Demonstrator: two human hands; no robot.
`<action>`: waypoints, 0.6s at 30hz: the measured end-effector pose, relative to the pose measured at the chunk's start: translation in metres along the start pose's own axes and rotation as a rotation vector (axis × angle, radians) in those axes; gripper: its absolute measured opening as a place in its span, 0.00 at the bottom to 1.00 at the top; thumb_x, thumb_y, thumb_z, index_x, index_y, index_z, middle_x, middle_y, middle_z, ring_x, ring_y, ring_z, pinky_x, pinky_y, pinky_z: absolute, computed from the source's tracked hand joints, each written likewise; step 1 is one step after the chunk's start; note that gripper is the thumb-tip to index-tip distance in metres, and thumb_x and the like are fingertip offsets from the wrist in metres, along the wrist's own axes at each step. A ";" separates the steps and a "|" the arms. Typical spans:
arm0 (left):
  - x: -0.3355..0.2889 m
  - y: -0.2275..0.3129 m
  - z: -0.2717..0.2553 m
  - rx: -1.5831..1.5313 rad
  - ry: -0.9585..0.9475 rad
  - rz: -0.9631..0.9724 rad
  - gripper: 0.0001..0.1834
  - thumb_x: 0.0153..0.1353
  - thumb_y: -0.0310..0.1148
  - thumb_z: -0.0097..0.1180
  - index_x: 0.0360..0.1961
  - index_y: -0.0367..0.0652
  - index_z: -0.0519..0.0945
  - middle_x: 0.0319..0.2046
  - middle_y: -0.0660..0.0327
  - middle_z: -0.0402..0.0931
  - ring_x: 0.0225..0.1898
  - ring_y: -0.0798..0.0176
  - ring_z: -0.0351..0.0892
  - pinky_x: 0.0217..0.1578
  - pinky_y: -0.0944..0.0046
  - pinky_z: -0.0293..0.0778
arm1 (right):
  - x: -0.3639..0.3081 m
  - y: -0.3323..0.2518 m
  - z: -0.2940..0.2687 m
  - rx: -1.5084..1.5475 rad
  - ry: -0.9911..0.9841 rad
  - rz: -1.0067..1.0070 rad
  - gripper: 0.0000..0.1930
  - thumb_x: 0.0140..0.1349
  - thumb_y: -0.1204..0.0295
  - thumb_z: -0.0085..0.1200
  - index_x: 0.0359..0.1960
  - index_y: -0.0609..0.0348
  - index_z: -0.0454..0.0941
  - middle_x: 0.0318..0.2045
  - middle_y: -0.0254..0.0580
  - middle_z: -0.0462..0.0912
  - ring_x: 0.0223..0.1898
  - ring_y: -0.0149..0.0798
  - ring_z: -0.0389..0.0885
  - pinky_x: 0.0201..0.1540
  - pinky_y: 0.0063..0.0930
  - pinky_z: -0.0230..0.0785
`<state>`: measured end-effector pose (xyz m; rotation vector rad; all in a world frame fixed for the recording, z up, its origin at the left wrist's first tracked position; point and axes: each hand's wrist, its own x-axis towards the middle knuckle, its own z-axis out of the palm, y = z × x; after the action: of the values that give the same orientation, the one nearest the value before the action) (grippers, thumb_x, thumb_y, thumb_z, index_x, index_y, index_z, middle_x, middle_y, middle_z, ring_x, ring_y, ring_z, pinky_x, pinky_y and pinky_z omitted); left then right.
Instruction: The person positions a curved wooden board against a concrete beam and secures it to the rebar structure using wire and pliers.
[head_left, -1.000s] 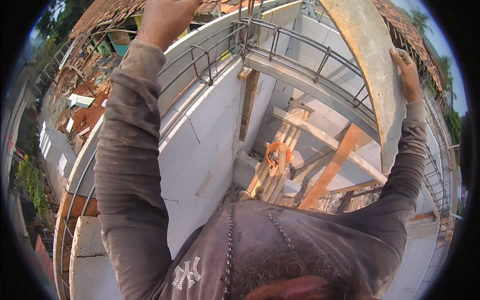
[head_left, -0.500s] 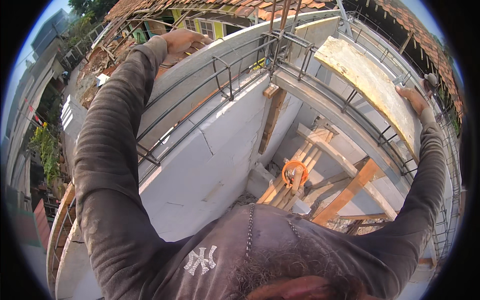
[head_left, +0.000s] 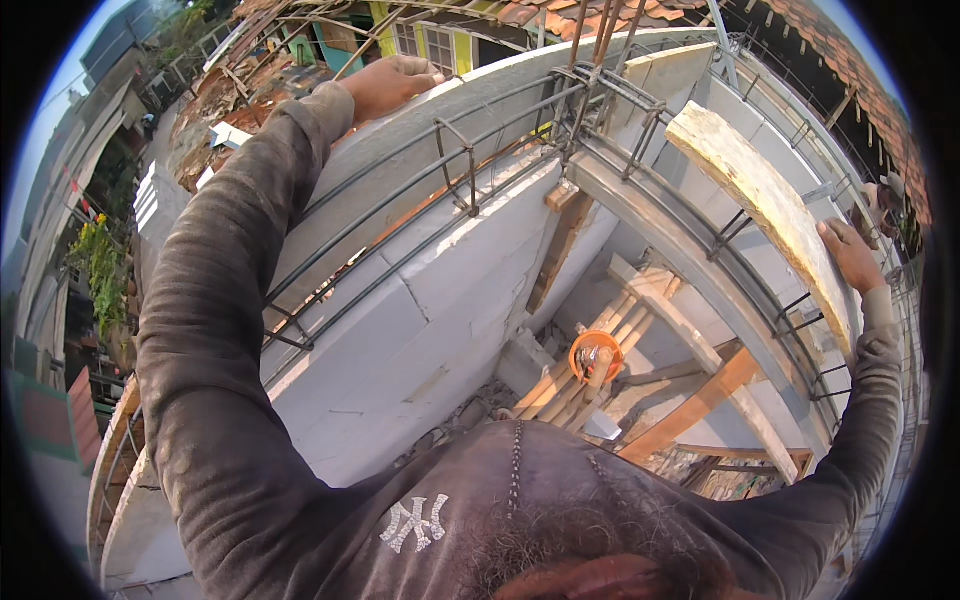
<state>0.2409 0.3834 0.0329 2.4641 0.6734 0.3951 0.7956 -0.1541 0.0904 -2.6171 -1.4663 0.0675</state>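
Observation:
My left hand (head_left: 392, 88) is closed at the top edge of a long grey board (head_left: 490, 95), its fingers drawn together; the fingertips are partly hidden. Between that board and my chest, a steel rebar cage (head_left: 456, 165) runs along the top of a pale block wall (head_left: 430, 300). Out to the right, my right hand (head_left: 852, 254) grips the outer side of a loose panel (head_left: 765, 205) with a rough, yellowish edge. This panel stands tilted beside the right-hand rebar, nearly edge-on to me.
Upright rebar (head_left: 590, 75) rises at the wall corner. Below, an orange bucket (head_left: 574, 358) sits on wooden poles, near slanted planks (head_left: 700, 405). Another person (head_left: 885, 200) shows at the far right. Tiled roofs (head_left: 560, 18) and rubble (head_left: 240, 100) lie beyond the walls.
The right panel has swung more edge-on, and my right hand has moved outward and down with it. My left hand's fingers have drawn together on the board's edge. The view has shifted slightly.

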 end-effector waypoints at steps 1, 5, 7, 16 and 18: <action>0.000 0.000 0.000 0.068 0.018 0.029 0.20 0.83 0.45 0.54 0.57 0.41 0.87 0.48 0.62 0.88 0.48 0.69 0.81 0.54 0.62 0.75 | -0.004 -0.003 0.002 0.002 0.019 -0.030 0.29 0.83 0.48 0.45 0.55 0.68 0.80 0.48 0.52 0.83 0.52 0.44 0.79 0.63 0.37 0.68; 0.000 -0.001 0.001 0.096 0.047 0.045 0.20 0.82 0.46 0.55 0.54 0.40 0.86 0.46 0.60 0.86 0.48 0.66 0.81 0.55 0.60 0.75 | -0.011 -0.012 0.004 0.001 0.032 -0.059 0.30 0.83 0.48 0.44 0.59 0.68 0.79 0.52 0.54 0.84 0.56 0.45 0.80 0.66 0.38 0.67; 0.000 -0.001 0.001 0.087 0.071 0.005 0.22 0.79 0.49 0.57 0.54 0.40 0.87 0.47 0.55 0.87 0.51 0.59 0.84 0.58 0.57 0.75 | -0.013 -0.017 0.001 0.042 0.034 -0.038 0.30 0.83 0.48 0.44 0.61 0.68 0.79 0.55 0.55 0.84 0.58 0.47 0.81 0.68 0.39 0.67; -0.018 0.010 -0.025 0.438 0.062 0.099 0.12 0.73 0.39 0.65 0.50 0.43 0.84 0.43 0.61 0.86 0.48 0.65 0.82 0.57 0.61 0.75 | -0.019 -0.043 -0.006 -0.039 0.036 -0.023 0.36 0.81 0.43 0.46 0.66 0.69 0.77 0.63 0.59 0.82 0.66 0.52 0.79 0.73 0.39 0.64; -0.024 0.012 -0.025 0.473 0.080 0.128 0.12 0.73 0.39 0.65 0.50 0.46 0.85 0.44 0.58 0.87 0.49 0.61 0.84 0.57 0.59 0.76 | -0.018 -0.049 -0.005 -0.031 0.033 -0.054 0.36 0.81 0.42 0.47 0.67 0.68 0.77 0.64 0.59 0.82 0.67 0.53 0.79 0.73 0.40 0.65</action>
<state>0.2153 0.3731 0.0570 2.9640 0.7076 0.4232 0.7455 -0.1445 0.1020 -2.5875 -1.5381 -0.0042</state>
